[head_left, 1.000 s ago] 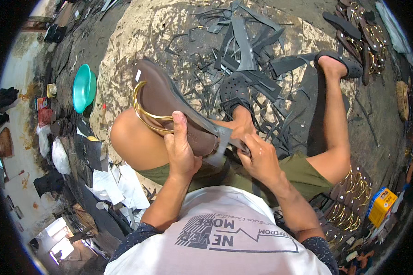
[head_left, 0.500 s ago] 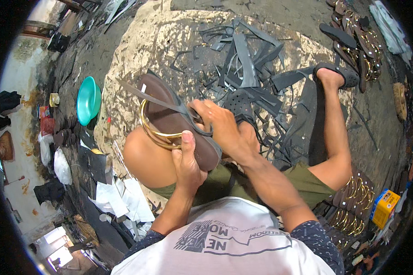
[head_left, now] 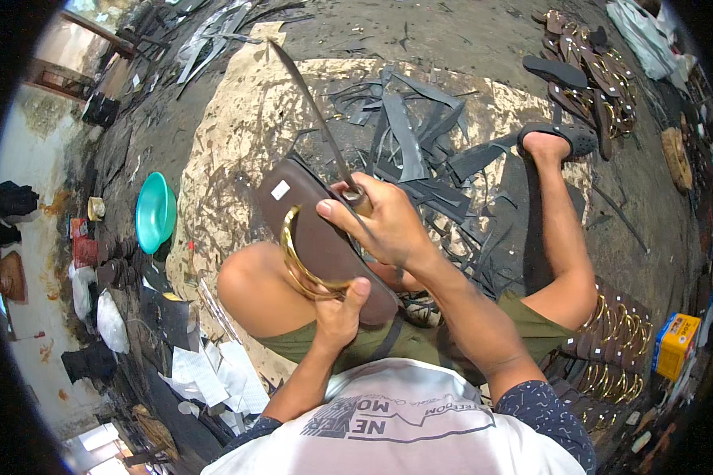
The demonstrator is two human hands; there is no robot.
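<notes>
A brown sandal (head_left: 314,229) with a gold strap (head_left: 291,257) and a small white tag rests over my lap, slanting away to the left. My left hand (head_left: 341,315) grips its near end, thumb by the strap. In my right hand (head_left: 388,222) is a knife (head_left: 321,119), my fingers wrapped round its handle. The long, thin, dark blade points away and to the left, beyond the sandal's far end. My right hand lies along the sandal's right edge; I cannot tell if they touch.
Dark offcuts (head_left: 408,134) lie heaped on the worn mat (head_left: 238,127) ahead. A green basin (head_left: 157,212) stands to the left, near white papers (head_left: 206,372). Finished-looking sandals (head_left: 586,71) are piled far right; more with gold straps (head_left: 610,317) lie near right, beside a yellow box (head_left: 675,346).
The knife has swung from lying across the sandal to pointing away from me. A dark strip hanging by my right hand is out of sight. The sandal has shifted slightly right and nearer.
</notes>
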